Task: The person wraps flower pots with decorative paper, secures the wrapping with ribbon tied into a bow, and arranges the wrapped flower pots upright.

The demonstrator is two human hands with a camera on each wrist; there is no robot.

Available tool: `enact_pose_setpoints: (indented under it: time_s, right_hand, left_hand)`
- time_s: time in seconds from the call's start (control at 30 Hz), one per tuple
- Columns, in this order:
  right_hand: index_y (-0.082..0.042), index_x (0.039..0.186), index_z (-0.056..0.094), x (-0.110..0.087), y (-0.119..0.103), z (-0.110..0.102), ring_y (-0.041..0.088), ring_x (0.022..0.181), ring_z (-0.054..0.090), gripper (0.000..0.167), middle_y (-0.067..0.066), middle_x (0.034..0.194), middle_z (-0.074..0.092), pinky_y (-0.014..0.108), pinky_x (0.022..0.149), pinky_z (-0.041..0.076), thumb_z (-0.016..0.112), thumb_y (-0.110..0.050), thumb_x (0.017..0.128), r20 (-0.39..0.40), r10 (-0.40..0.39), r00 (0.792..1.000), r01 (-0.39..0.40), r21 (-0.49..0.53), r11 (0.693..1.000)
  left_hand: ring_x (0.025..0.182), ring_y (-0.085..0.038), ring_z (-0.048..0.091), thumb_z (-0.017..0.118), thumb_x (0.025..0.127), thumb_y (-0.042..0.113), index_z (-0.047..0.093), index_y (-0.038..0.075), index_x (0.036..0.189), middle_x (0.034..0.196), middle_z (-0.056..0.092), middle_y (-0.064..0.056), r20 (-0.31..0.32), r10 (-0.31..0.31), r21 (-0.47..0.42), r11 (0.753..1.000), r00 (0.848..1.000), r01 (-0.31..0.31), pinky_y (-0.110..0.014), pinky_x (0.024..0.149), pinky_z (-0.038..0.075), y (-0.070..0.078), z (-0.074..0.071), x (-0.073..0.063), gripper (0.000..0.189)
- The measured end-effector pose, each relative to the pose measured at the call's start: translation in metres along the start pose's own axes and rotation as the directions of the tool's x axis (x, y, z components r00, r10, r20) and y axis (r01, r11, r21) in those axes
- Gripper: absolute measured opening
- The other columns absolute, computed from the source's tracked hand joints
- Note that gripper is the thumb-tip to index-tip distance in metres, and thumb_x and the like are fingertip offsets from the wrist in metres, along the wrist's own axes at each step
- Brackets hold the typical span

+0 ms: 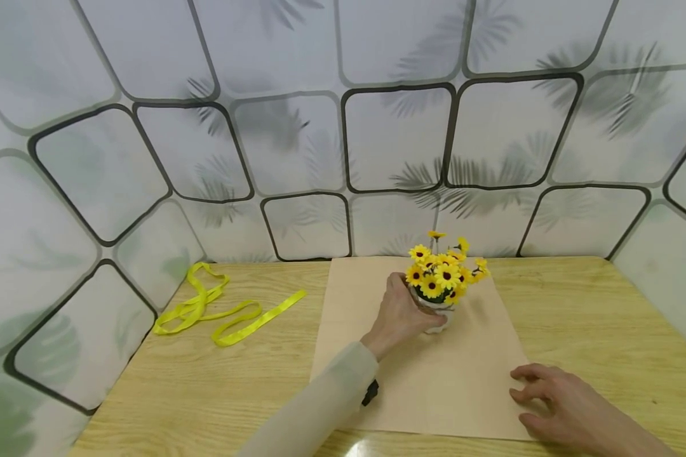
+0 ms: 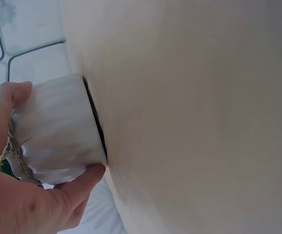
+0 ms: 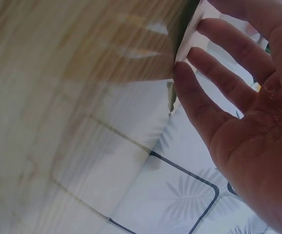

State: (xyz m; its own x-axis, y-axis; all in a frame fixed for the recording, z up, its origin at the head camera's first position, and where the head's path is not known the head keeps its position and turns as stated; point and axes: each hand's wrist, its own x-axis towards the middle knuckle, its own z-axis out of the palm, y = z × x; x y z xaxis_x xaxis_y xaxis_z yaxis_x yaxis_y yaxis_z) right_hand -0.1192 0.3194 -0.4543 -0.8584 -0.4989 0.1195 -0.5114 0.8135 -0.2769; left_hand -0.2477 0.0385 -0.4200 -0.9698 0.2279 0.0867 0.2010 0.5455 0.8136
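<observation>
My left hand [image 1: 397, 317] grips a small white pot of yellow artificial flowers [image 1: 439, 275], thumb on the near side. The left wrist view shows the pot [image 2: 58, 126] with smooth, shiny white sides and twine around its top. Its base sits right at a sheet of brown paper [image 1: 423, 393], a dark line showing along the bottom edge. On the right, my right hand [image 1: 566, 403] has loosely bent, spread fingers and holds nothing. Seen from the right wrist, its fingertips [image 3: 184, 73] are right at the edge of the paper.
A length of yellow ribbon [image 1: 263, 319] lies in loose loops at the left back of the wooden table [image 1: 217, 393]. White fabric walls [image 1: 400, 139] with dark outlines and leaf prints rise behind the table and at both sides.
</observation>
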Motion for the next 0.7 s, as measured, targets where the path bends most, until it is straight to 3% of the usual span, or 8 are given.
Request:
enact_pose_setpoints:
  time_s: [0.43, 0.7]
  right_hand:
    - [-0.028, 0.094, 0.081, -0.0021, -0.001, 0.0027, 0.017, 0.099, 0.067, 0.018, 0.002, 0.113, 0.071, 0.023, 0.073, 0.055, 0.088, -0.03, 0.077, -0.039, -0.01, 0.999, 0.01, -0.012, 1.0]
    - [-0.025, 0.096, 0.082, -0.0032, -0.0015, 0.0017, 0.018, 0.099, 0.068, 0.022, 0.002, 0.114, 0.071, 0.024, 0.075, 0.056, 0.089, -0.031, 0.076, -0.057, -0.02, 0.998, 0.019, -0.024, 1.0]
  left_hand:
    - [0.112, -0.017, 0.055, 0.094, 0.071, 0.038, 0.033, 0.01, 0.133, 0.125, 0.044, -0.007, 0.037, -0.009, 0.038, 0.999, 0.999, 0.007, -0.031, 0.099, 0.051, 0.0013, -0.0017, -0.0024, 0.091]
    - [0.118, -0.02, 0.054, 0.094, 0.072, 0.037, 0.029, 0.011, 0.143, 0.138, 0.04, -0.012, 0.107, -0.054, 0.015, 0.999, 0.993, 0.052, -0.035, 0.103, 0.051, -0.001, -0.0056, -0.0026, 0.099]
